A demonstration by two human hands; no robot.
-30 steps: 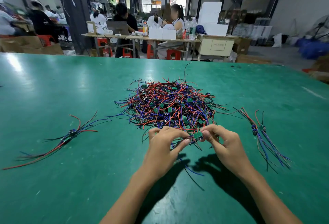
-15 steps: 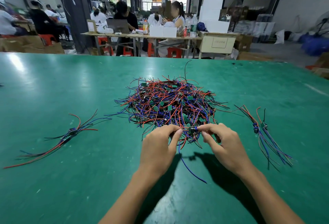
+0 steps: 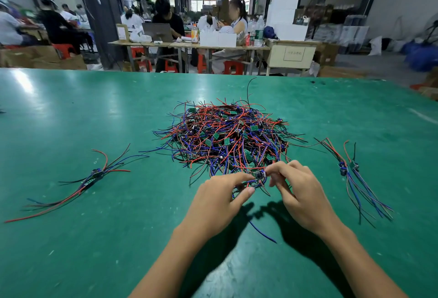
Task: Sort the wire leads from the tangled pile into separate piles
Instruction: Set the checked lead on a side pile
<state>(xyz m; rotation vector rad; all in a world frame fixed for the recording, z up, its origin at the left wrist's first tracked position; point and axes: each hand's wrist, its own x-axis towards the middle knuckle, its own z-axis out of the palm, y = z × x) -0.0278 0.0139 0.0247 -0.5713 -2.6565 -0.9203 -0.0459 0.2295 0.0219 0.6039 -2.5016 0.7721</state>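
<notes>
A tangled pile (image 3: pixel 227 136) of red, blue and black wire leads with small green boards lies mid-table. At its near edge my left hand (image 3: pixel 220 200) and my right hand (image 3: pixel 301 193) both pinch one small lead assembly (image 3: pixel 259 176) between thumb and forefinger. Its blue wire (image 3: pixel 263 232) trails toward me between my wrists. A sorted bundle (image 3: pixel 94 174) lies at the left. Another sorted bundle (image 3: pixel 350 172) lies at the right.
The green table (image 3: pixel 94 238) stretches wide on all sides, with its far edge against a workshop. Behind it, people sit at wooden benches (image 3: pixel 189 46) with boxes and bottles. Cardboard boxes stand on the floor at the far left and right.
Both hands have stayed at the pile's near edge, working the same small lead assembly. The trailing blue wire has swung and now hangs further toward me.
</notes>
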